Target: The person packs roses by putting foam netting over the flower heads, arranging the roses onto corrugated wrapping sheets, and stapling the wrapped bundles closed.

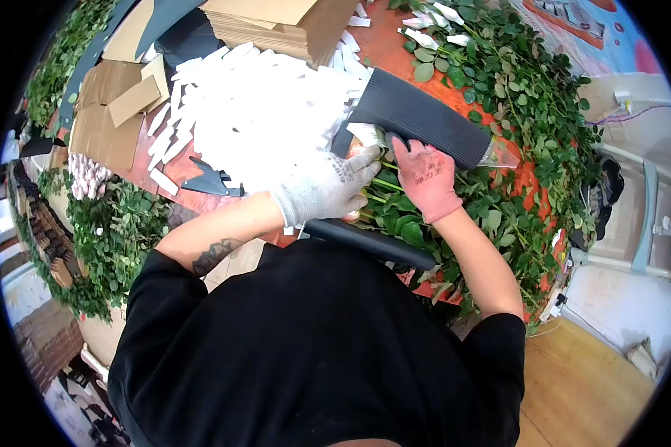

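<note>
My left hand (339, 181), in a pale grey glove, lies over the heads of a bunch of roses, its fingers closed around them. In a pink-red glove with dark fingertips, my right hand (426, 179) closes on the rose stems (384, 183) just below the heads. One rose head, wrapped in a white paper sleeve (365, 135), shows above my left fingers. Around the bunch lies a dark corrugated sheet (421, 115), one side raised behind it and the rolled near edge (373, 242) close to my body. The palm sides of both hands are hidden.
White paper sleeves (257, 112) are heaped left of the bunch, with a black stapler (212, 179) at their near edge. Cardboard (104, 112) and a brown stack (276, 33) lie behind. Leafy rose stems (529, 112) cover the table's right side; more roses (89, 177) stand at left.
</note>
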A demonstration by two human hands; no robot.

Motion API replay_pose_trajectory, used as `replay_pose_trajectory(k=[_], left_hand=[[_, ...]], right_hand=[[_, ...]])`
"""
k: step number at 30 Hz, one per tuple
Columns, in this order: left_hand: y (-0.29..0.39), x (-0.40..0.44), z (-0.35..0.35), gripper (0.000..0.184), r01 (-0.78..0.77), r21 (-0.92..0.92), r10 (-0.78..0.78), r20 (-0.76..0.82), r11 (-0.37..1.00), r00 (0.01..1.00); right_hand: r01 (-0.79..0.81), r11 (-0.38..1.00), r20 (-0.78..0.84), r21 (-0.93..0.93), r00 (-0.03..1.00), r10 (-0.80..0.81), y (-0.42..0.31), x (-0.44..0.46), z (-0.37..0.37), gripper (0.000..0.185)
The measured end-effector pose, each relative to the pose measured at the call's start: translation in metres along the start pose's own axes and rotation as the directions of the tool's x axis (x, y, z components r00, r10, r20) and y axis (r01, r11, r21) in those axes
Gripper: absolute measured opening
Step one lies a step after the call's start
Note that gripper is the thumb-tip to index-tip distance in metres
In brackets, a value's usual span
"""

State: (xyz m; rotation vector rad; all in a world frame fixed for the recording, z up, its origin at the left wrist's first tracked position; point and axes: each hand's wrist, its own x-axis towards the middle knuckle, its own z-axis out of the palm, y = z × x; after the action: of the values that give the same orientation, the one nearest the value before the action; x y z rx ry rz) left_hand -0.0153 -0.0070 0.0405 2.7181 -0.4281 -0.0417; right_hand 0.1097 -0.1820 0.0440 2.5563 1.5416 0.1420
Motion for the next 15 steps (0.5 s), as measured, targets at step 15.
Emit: replay_pose_trajectory(k=[15], left_hand=[[-0.019, 0.006, 0.003, 0.043, -0.144, -0.291, 0.095, -0.175, 0.946, 0.98]], right_hand=[[-0.043, 0.997, 0.064, -0.066, 0.997, 0.048, -0.002, 0.002, 0.006, 0.036]])
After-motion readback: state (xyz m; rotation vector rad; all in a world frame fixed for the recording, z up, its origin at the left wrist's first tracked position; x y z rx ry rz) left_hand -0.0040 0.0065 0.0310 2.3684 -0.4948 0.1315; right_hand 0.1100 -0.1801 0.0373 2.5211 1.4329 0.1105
